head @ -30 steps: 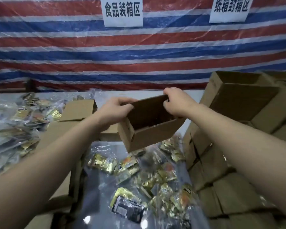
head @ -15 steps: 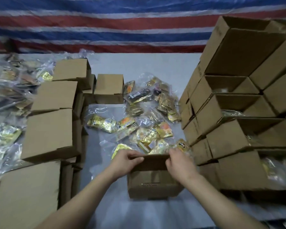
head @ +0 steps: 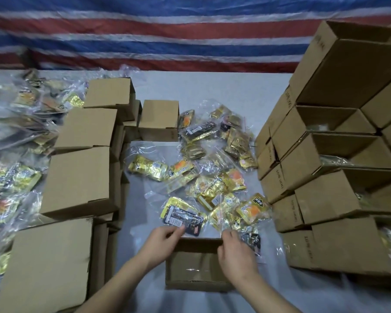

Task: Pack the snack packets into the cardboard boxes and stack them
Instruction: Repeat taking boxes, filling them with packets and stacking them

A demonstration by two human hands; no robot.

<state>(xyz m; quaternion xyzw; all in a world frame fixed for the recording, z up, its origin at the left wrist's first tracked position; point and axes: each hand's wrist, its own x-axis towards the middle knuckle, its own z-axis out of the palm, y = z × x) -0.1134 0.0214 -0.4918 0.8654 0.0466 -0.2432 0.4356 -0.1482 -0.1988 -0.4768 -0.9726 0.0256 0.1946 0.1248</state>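
The open box (head: pixel 195 265) sits on the gray table (head: pixel 224 91), near the bottom middle, and it is the spot to count from.

Far left of the box, many shiny bags (head: pixel 11 177) lie in a big heap. Between that heap and the box stand closed boxes (head: pixel 77 179), packed close in rows that run away toward the striped sheet (head: pixel 167 30).

The left hand (head: pixel 160 243) is at the box's far left corner. Its fingers are curled, and they pinch the edge of a dark and gold packet (head: pixel 183 219) that lies just behind the box. The right hand (head: pixel 235 251) is at the box's far right corner. Its fingers are bent over the rim, but I cannot tell if they hold the rim or a clear bag there.

Behind the box, gold and orange snack packets (head: pixel 208 177) in clear bags are spread out on the table.

To the right of the box is a tall stack (head: pixel 330 168) of boxes. They lie on their sides with the open ends facing right, and bags show inside some.
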